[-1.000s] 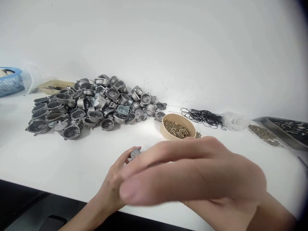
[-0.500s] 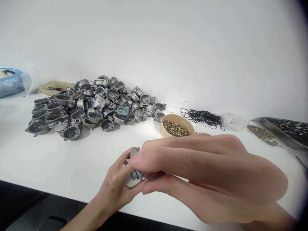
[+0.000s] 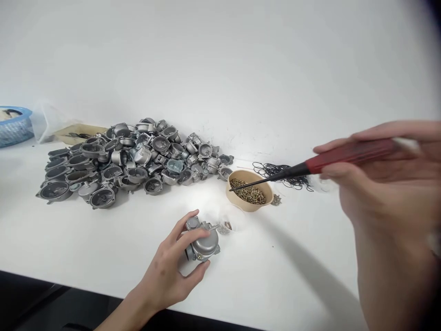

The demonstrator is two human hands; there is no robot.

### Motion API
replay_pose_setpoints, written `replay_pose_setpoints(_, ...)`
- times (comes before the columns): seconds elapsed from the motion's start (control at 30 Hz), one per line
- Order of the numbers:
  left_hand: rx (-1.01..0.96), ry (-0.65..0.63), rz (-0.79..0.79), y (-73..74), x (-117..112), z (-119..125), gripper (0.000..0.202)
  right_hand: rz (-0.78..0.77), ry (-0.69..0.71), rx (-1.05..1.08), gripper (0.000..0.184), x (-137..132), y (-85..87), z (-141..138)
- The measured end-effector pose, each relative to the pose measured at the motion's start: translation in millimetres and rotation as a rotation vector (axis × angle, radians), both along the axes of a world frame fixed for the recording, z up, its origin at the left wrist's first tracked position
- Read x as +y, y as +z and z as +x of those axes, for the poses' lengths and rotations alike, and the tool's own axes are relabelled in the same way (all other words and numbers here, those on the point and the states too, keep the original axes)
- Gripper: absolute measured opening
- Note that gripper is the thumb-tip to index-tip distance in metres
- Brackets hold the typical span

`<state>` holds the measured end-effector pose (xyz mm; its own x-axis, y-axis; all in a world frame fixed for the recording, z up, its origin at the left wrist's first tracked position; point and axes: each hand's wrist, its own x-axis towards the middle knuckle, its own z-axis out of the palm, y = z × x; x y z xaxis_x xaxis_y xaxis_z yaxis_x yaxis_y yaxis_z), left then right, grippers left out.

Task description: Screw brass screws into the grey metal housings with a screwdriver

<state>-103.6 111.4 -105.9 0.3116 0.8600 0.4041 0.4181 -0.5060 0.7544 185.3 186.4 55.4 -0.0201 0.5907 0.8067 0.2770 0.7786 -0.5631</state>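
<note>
My left hand grips a small grey metal casting that rests on the white table, fingers wrapped round its left side. My right hand, large and close to the camera at the right, is closed round the red handle of a screwdriver. Its dark shaft points left, with the tip over a tan bowl full of small brass screws. A few loose screws lie beside the casting.
A big heap of grey metal castings covers the table's left rear. Black rubber rings lie behind the bowl. A blue basket and a clear bag stand at the far left. The table's front edge runs just below my left hand.
My right hand has left the casting and swung up to the right, now with the red-handled screwdriver in it. The casting, earlier covered, shows in my left hand.
</note>
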Motion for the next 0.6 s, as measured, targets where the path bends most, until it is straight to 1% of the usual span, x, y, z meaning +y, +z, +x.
replay_pose_setpoints(0.03,0.000,-0.005,-0.024,0.1,0,0,0.045,0.018,-0.084,0.039,0.039,5,-13.4,2)
replay_pose_setpoints(0.07,0.002,-0.007,-0.048,-0.1,-1,-1,0.046,-0.004,-0.083,0.010,0.036,10,-29.3,2)
replay_pose_setpoints(0.1,0.003,-0.007,-0.071,-0.3,-1,-1,0.049,0.008,-0.084,-0.002,0.034,14,-46.5,3)
replay_pose_setpoints(0.17,-0.009,-0.001,-0.115,-1.0,-1,-2,0.060,-0.074,-0.089,-0.042,0.029,19,-80.1,6)
replay_pose_setpoints(0.23,-0.020,0.002,-0.158,-1.3,-1,-2,0.072,-0.113,-0.102,-0.069,0.027,20,-106.1,11)
replay_pose_setpoints(0.27,-0.020,0.003,-0.187,-1.2,-1,-2,0.077,-0.113,-0.115,-0.098,0.026,19,-115.0,15)
replay_pose_setpoints(0.3,-0.016,0.007,-0.220,-0.8,-1,-2,0.080,-0.106,-0.130,-0.136,0.027,18,-121.1,18)
replay_pose_setpoints(0.37,-0.017,0.026,-0.293,0.0,0,-1,0.084,-0.089,-0.147,-0.218,0.028,16,-126.4,23)
replay_pose_setpoints(0.5,-0.064,0.077,-0.435,-0.8,2,0,0.084,-0.083,-0.085,-0.360,0.023,14,-123.6,26)
replay_pose_setpoints(0.6,-0.068,0.109,-0.476,-4.3,4,0,0.084,-0.124,-0.010,-0.565,0.015,15,-123.9,29)
